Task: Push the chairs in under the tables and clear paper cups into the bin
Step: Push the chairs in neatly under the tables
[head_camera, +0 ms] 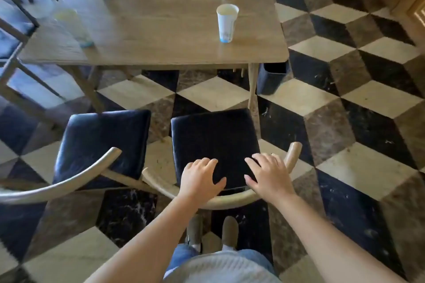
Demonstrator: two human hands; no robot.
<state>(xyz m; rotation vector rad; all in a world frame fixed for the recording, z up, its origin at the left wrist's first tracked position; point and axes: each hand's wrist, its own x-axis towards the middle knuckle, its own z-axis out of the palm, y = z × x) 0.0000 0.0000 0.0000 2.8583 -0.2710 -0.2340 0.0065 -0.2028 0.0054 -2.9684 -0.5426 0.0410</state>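
I was looking at a café or dining room. A plain wooden table [161,37] stood in the middle, with used paper cups [226,23] left on its top. Matching wooden armchairs with dark cushioned seats [213,145] stood pulled out on its near side, and more chair frames [18,30] crowded its left and far sides. Under its right corner sat a small dark bin [271,78]. Beneath it all ran a polished stone floor [345,99] patterned in cubes.

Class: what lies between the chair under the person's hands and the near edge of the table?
In the head view, only bare checkered floor separates the chair from the table.
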